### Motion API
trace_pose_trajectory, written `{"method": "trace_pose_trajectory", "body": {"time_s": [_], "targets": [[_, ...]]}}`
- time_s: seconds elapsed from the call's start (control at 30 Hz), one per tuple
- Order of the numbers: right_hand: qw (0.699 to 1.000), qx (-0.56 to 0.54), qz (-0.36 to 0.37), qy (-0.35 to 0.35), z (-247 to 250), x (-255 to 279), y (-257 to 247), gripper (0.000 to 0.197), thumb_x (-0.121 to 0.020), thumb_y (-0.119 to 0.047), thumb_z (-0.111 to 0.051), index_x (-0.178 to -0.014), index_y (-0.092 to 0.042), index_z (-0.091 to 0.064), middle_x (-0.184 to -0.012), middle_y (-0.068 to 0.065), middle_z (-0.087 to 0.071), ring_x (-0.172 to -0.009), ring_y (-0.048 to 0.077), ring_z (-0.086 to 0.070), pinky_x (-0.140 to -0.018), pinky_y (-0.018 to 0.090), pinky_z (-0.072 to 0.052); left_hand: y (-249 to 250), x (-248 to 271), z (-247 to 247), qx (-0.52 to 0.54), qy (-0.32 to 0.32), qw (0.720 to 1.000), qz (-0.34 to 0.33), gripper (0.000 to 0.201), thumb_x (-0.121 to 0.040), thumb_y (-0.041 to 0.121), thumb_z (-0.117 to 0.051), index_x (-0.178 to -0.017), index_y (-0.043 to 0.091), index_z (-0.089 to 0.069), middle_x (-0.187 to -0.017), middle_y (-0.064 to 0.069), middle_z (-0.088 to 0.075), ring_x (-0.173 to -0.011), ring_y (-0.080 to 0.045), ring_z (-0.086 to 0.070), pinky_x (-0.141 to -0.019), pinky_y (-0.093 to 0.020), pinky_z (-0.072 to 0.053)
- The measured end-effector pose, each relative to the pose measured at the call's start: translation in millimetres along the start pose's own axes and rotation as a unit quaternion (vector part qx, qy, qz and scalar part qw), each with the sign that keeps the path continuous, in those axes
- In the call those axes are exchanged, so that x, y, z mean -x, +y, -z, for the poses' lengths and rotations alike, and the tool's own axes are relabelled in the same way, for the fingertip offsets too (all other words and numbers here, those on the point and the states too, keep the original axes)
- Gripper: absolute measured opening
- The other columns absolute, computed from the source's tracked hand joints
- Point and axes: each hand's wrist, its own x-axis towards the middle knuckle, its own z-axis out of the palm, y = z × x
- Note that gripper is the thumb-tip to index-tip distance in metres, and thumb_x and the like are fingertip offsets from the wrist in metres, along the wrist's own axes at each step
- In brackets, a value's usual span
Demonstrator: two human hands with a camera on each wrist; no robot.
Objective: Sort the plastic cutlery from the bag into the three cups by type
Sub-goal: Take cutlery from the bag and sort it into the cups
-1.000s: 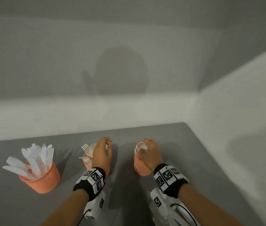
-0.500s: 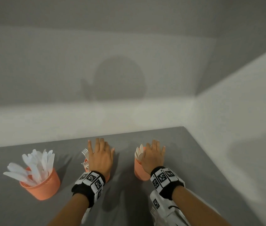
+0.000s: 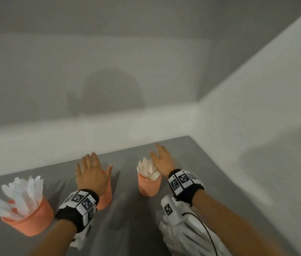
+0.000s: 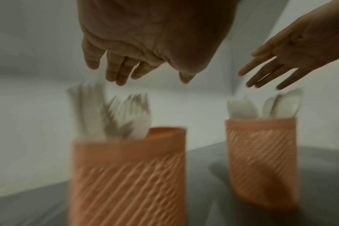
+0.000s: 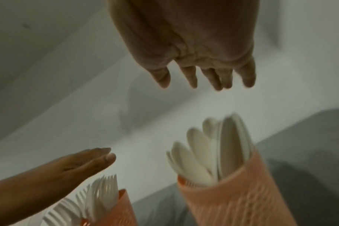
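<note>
You have three orange cups: one [image 3: 29, 218] left of your left hand [image 3: 90, 174] holding knives, one [image 3: 105, 196] under that hand holding forks, and one [image 3: 148, 185] just left of your right hand [image 3: 162, 159] holding spoons. Blur and overlap keep you from counting the cutlery in any cup. Two wrist bands show.

My three cups [image 3: 35, 221] at the lower left of the frame are salmon-orange with diagonal ribbing, the cutlery [image 3: 148, 169] in them white, the table [image 3: 192, 163] grey, my wristbands [image 3: 182, 181] black-and-white checkered.
</note>
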Motion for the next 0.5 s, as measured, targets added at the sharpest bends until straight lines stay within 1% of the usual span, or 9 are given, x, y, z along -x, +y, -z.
{"method": "trace_pose_trajectory", "body": {"time_s": [0.07,0.13,0.17,0.23,0.27,0.33,0.4,0.47,0.5], "targets": [[0.999,-0.033,0.041,0.009,21,9,-3,0.037,-0.097,-0.017,-0.044,-0.132,-0.007,-0.049,-0.139,0.013,-0.047,-0.13,0.024,-0.042,-0.109,0.03,-0.029,20,6,13,0.044,0.009,0.998,-0.041,0.07,-0.095,0.044,-0.037,-0.145,-0.001,-0.019,-0.15,-0.021,-0.026,-0.141,-0.034,-0.02,-0.117,-0.046,-0.016],[0.996,-0.062,0.062,0.014,39,22,-8,0.025,-0.093,-0.005,-0.043,-0.105,-0.004,-0.065,-0.105,0.011,-0.068,-0.098,0.023,-0.062,-0.092,0.031,-0.046,44,15,24,0.118,0.017,0.989,-0.086,0.062,-0.094,0.036,-0.044,-0.142,0.001,-0.027,-0.146,-0.021,-0.032,-0.136,-0.035,-0.029,-0.112,-0.045,-0.025],[0.995,-0.07,0.065,0.012,47,31,-7,0.025,-0.091,-0.001,-0.042,-0.088,-0.006,-0.067,-0.083,0.005,-0.07,-0.077,0.018,-0.065,-0.078,0.028,-0.051,57,22,29,0.158,0.011,0.981,-0.11,0.057,-0.093,0.033,-0.046,-0.14,0.004,-0.032,-0.142,-0.019,-0.037,-0.131,-0.034,-0.036,-0.108,-0.044,-0.031],[0.997,-0.053,0.047,-0.013,60,49,-1,0.033,-0.09,0.001,-0.042,-0.066,-0.015,-0.059,-0.054,-0.007,-0.061,-0.043,0.005,-0.056,-0.049,0.017,-0.047,82,40,30,0.232,-0.03,0.959,-0.16,0.042,-0.091,0.027,-0.05,-0.128,0.008,-0.044,-0.128,-0.015,-0.047,-0.114,-0.033,-0.05,-0.094,-0.041,-0.042],[0.998,-0.031,0.031,-0.037,64,59,4,0.036,-0.09,0.0,-0.041,-0.062,-0.016,-0.056,-0.051,-0.006,-0.058,-0.036,0.003,-0.051,-0.041,0.014,-0.043,92,49,27,0.266,-0.064,0.943,-0.188,0.032,-0.09,0.023,-0.052,-0.119,0.009,-0.048,-0.12,-0.013,-0.051,-0.105,-0.033,-0.054,-0.088,-0.037,-0.044],[0.993,0.012,-0.016,-0.113,69,80,16,0.037,-0.093,-0.004,-0.038,-0.062,-0.015,-0.055,-0.055,-0.001,-0.057,-0.034,0.002,-0.051,-0.038,0.014,-0.042,110,71,19,0.325,-0.139,0.904,-0.241,0.013,-0.086,0.015,-0.056,-0.098,0.013,-0.051,-0.103,-0.009,-0.055,-0.092,-0.029,-0.056,-0.078,-0.029,-0.042],[0.976,0.053,-0.073,-0.197,70,99,33,0.035,-0.094,-0.005,-0.036,-0.069,-0.009,-0.06,-0.063,0.004,-0.06,-0.04,0.004,-0.056,-0.045,0.016,-0.048,121,91,10,0.357,-0.193,0.871,-0.277,0.009,-0.081,0.02,-0.058,-0.086,0.017,-0.052,-0.09,-0.002,-0.055,-0.086,-0.02,-0.054,-0.075,-0.023,-0.038],[0.96,0.107,-0.123,-0.227,66,113,53,0.028,-0.092,-0.006,-0.041,-0.087,0.002,-0.067,-0.078,0.013,-0.068,-0.053,0.012,-0.062,-0.061,0.023,-0.052,129,104,-5,0.344,-0.222,0.863,-0.296,0.019,-0.075,0.037,-0.055,-0.08,0.019,-0.059,-0.088,0.0,-0.057,-0.088,-0.016,-0.053,-0.081,-0.024,-0.04],[0.952,0.147,-0.137,-0.229,64,119,61,0.025,-0.091,-0.008,-0.045,-0.095,0.004,-0.067,-0.089,0.018,-0.07,-0.062,0.018,-0.062,-0.065,0.025,-0.052,132,109,-10,0.318,-0.245,0.869,-0.289,0.022,-0.075,0.037,-0.057,-0.082,0.018,-0.063,-0.092,-0.001,-0.057,-0.092,-0.017,-0.053,-0.086,-0.026,-0.041]]}}
